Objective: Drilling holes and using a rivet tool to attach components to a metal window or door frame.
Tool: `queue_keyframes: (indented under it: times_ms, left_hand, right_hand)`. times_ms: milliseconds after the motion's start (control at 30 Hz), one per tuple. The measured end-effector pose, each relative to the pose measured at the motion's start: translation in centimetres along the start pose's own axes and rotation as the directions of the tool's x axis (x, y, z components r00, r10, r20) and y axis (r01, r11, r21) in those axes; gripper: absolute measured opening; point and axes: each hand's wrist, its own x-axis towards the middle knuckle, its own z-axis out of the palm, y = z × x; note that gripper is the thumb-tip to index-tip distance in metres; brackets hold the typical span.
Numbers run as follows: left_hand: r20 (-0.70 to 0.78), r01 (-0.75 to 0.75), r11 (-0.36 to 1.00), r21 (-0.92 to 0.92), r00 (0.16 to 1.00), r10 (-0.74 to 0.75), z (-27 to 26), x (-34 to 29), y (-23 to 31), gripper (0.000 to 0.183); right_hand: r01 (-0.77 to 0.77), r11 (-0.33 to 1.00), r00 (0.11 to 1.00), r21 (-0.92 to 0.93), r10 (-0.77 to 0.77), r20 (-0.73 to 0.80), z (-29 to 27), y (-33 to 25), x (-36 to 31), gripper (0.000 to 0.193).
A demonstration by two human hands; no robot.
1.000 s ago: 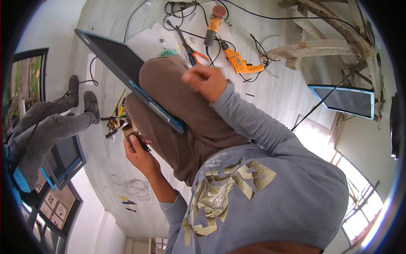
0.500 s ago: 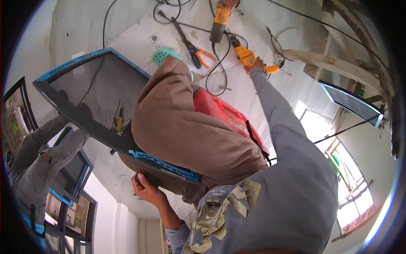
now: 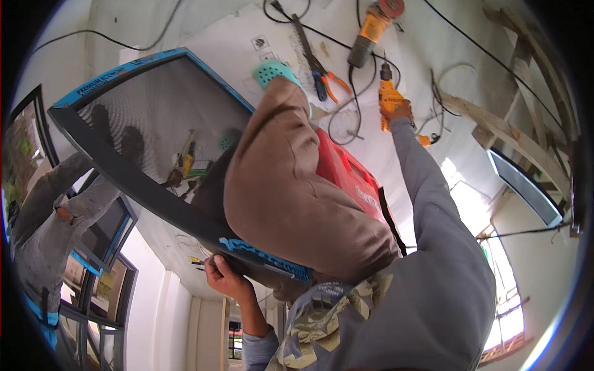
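A yellow power drill with a dark chuck and a bit is gripped by my right hand, its tip pointing away from me just above the floor. My left hand has its fingers closed on the near edge of a dark-framed mesh screen. Blue protective tape covers parts of that frame, which leans across my bent leg. Through the mesh I see tools lying on the floor, partly blurred. Between my legs and my right arm sits a red crate-like box.
An angle grinder, orange-handled pliers and tangled black cords lie on the floor ahead. Wooden trestle legs stand at the right, near another taped frame. At the left a person in grey jeans stands beside dark window frames.
My right hand has raised the drill, turning its bit to point straight away from me. The view has shifted, and my left hand still grips the screen frame.
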Motion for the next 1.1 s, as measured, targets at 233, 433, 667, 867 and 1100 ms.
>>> queue_keyframes:
  times_ms: [233, 433, 667, 867, 1100]
  left_hand:
    - [-0.006, -0.098, 0.984, -0.146, 0.995, 0.098, 1.7, -0.2, -0.2, 0.03]
    - [-0.015, -0.144, 0.988, -0.055, 0.99, 0.144, 1.6, -0.5, -0.7, 0.03]
    - [-0.109, -0.009, 0.997, -0.076, 0.994, 0.001, 1.2, -0.4, -0.7, 0.03]
    - [-0.038, -0.097, 0.989, -0.108, 0.995, 0.093, 2.3, -0.1, 0.3, 0.028]
    - [-0.011, -0.151, 0.986, -0.072, 0.989, 0.151, 2.2, -0.1, 0.5, 0.03]
  right_hand:
    - [0.418, 0.891, 0.904, 0.178, -0.387, -0.181, 2.8, 0.0, -10.0, 0.1]
    - [0.421, 0.9, 0.903, 0.114, -0.404, -0.146, 6.5, -9.0, -10.8, 0.092]
    - [0.388, 0.913, 0.921, 0.129, -0.382, -0.072, 7.5, -11.2, -8.0, 0.102]
    - [0.436, 0.875, 0.9, -0.211, -0.416, 0.133, 6.0, -4.5, -7.7, 0.109]
    - [0.386, 0.822, 0.896, -0.418, -0.226, 0.382, 7.1, -3.6, -5.7, 0.102]
